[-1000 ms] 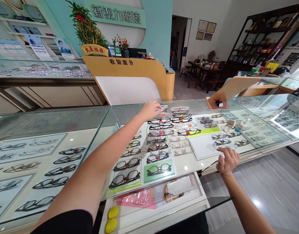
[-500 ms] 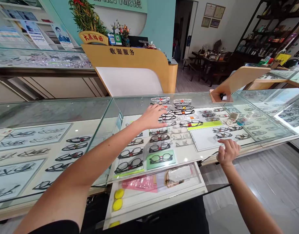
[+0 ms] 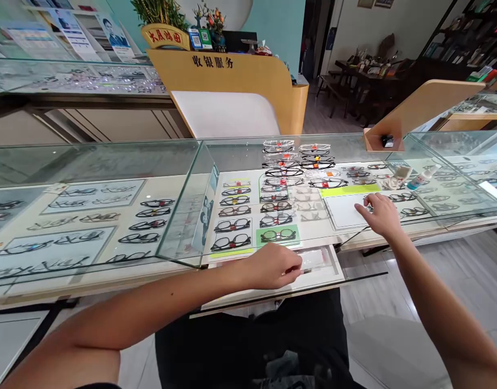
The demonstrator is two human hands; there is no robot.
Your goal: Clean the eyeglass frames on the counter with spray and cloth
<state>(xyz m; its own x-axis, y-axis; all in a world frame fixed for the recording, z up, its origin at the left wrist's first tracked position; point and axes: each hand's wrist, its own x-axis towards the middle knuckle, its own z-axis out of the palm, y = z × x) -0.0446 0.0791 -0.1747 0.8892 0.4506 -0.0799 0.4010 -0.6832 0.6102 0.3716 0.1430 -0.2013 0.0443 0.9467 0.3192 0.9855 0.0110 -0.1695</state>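
Observation:
My left hand (image 3: 272, 266) is above the pulled-out drawer (image 3: 248, 298) under the counter. Its fingers are curled in and its thumb lies close to them; whatever they may hold is hidden. Just past it, round eyeglasses (image 3: 278, 235) lie on a green card inside the glass case. My right hand (image 3: 378, 215) hovers at the counter's front edge, thumb and fingers apart with nothing held. Beside it are a white tray (image 3: 343, 212) and several pairs of glasses. Stacked eyeglasses (image 3: 284, 172) stand in two columns toward the far side.
A wood-backed mirror or stand (image 3: 424, 111) sits on the counter at the right. Near it a spray bottle (image 3: 422, 177) lies tilted. A glass partition (image 3: 191, 200) divides the counter on the left. Across from me is the cashier desk (image 3: 240, 75).
My left hand has come back from the stacked glasses to above the drawer, its fingers now curled. The drawer sticks out less. My right hand's fingers have loosened, and my view has shifted.

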